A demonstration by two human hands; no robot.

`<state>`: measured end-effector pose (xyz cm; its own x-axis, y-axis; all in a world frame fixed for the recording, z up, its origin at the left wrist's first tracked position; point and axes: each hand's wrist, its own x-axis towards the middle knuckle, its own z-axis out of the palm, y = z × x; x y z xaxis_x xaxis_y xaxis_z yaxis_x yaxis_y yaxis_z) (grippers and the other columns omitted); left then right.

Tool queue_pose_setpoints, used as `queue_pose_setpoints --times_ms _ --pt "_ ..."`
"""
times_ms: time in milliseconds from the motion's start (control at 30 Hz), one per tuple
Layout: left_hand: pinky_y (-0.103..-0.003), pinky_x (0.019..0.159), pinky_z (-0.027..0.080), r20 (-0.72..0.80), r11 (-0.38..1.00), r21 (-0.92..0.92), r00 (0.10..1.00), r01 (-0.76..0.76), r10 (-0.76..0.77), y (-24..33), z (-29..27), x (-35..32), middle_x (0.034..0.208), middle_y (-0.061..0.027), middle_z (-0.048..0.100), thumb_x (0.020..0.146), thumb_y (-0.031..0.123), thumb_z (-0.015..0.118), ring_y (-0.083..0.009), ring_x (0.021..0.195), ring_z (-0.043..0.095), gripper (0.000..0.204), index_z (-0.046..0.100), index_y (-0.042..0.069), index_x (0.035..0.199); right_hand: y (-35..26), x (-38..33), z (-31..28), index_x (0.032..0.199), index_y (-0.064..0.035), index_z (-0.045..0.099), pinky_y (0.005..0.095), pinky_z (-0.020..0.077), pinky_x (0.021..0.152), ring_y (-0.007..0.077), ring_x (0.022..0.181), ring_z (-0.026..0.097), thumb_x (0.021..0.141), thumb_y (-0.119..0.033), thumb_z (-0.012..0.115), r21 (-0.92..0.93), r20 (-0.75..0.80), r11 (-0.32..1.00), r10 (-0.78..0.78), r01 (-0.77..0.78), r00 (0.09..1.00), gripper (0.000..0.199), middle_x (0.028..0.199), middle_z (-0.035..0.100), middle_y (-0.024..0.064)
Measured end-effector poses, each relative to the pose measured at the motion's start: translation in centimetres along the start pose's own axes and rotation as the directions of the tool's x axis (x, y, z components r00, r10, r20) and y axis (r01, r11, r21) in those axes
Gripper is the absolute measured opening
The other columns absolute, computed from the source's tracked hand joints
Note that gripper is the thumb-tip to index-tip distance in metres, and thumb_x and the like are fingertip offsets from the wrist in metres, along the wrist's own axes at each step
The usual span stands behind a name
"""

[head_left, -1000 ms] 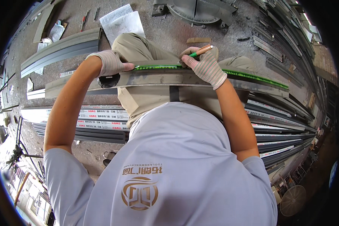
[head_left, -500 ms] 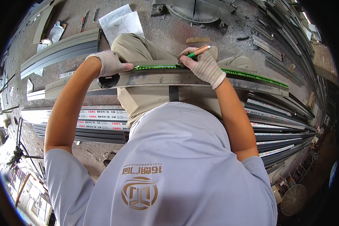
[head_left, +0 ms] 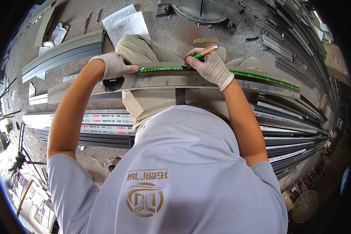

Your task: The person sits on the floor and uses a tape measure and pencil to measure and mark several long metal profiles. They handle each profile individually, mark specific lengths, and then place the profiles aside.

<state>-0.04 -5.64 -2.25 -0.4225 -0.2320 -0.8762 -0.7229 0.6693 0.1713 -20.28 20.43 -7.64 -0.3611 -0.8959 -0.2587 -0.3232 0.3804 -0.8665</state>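
A long grey metal profile (head_left: 156,81) lies crosswise over my lap. Along its far edge runs the bright green blade of a tape measure (head_left: 261,77), reaching almost to the profile's right end. My left hand (head_left: 114,65), in a striped knit glove, closes around the tape measure at the left, its thumb pointing along the blade. The round black case shows beneath that hand; the fingers behind are hidden. In my gloved right hand (head_left: 212,69) is a pen (head_left: 206,52) with a green lower part and tan upper barrel. Its tip, low by the blade, is hidden by the fingers.
A saw base (head_left: 202,11) stands on the floor ahead. Paper sheets (head_left: 126,26) and another dark profile (head_left: 64,54) lie ahead to the left. Wrapped profiles (head_left: 105,119) are stacked beside me on both sides. More lengths (head_left: 296,35) line the right.
Both hands keep almost the same place on the profile. The pen has shifted very slightly in my right hand; the view has moved a touch.
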Motion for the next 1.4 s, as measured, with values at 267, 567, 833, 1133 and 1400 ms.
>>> queue_pose_setpoints --times_ms 267,567,833,1133,1400 --pt "-0.038 0.093 0.057 -0.01 0.999 0.034 1.0 0.0 0.0 0.0 0.0 0.1 0.116 -0.0157 0.078 0.097 0.056 0.068 -0.0275 0.101 0.074 0.058 0.074 0.011 0.132 0.0 0.1 -0.1 0.106 -0.004 0.077 0.0355 0.0568 0.076 0.0214 0.08 0.072 0.098 -0.03 0.069 -0.004 0.011 1.0 0.023 -0.023 1.0 0.028 0.086 0.077 0.0095" --pt "-0.038 0.092 0.057 -0.018 0.999 0.031 1.0 -0.007 0.008 -0.1 0.1 0.1 0.111 -0.0153 0.079 0.097 0.056 0.068 -0.027 0.098 0.075 0.057 0.075 0.01 0.13 -0.5 0.0 -0.2 0.103 -0.0039 0.076 0.0345 0.0553 0.078 0.018 0.082 0.069 0.098 -0.023 0.071 -0.014 0.023 0.999 0.034 -0.034 0.999 0.021 0.085 0.074 0.0076" --pt "-0.037 0.092 0.057 -0.016 1.0 0.028 1.0 -0.013 0.014 0.0 0.0 0.0 0.11 -0.0152 0.078 0.098 0.056 0.067 -0.0277 0.098 0.075 0.057 0.075 0.011 0.13 -0.4 0.0 -0.2 0.104 -0.0043 0.076 0.0346 0.0552 0.078 0.0181 0.081 0.069 0.098 -0.024 0.071 -0.008 0.025 0.999 0.033 -0.033 0.999 0.021 0.085 0.074 0.0073" --pt "-0.038 0.091 0.057 0.0 1.0 0.017 1.0 -0.011 0.011 -0.2 0.0 0.2 0.111 -0.0157 0.078 0.098 0.058 0.066 -0.028 0.098 0.074 0.058 0.074 0.011 0.131 -0.5 0.0 -0.2 0.106 -0.0068 0.077 0.0356 0.0567 0.076 0.0207 0.081 0.072 0.098 -0.031 0.07 -0.075 -0.004 0.997 -0.002 0.001 1.0 0.026 0.087 0.077 0.0082" --pt "-0.039 0.095 0.056 0.0 0.999 0.042 1.0 -0.028 0.028 0.3 -0.4 -0.5 0.115 -0.0162 0.077 0.097 0.06 0.065 -0.0305 0.103 0.074 0.061 0.073 0.012 0.133 -0.1 0.0 -0.3 0.105 -0.0056 0.076 0.0373 0.057 0.078 0.0233 0.083 0.073 0.098 -0.032 0.068 -0.006 0.04 1.0 0.016 -0.016 0.999 0.028 0.088 0.078 0.0098"
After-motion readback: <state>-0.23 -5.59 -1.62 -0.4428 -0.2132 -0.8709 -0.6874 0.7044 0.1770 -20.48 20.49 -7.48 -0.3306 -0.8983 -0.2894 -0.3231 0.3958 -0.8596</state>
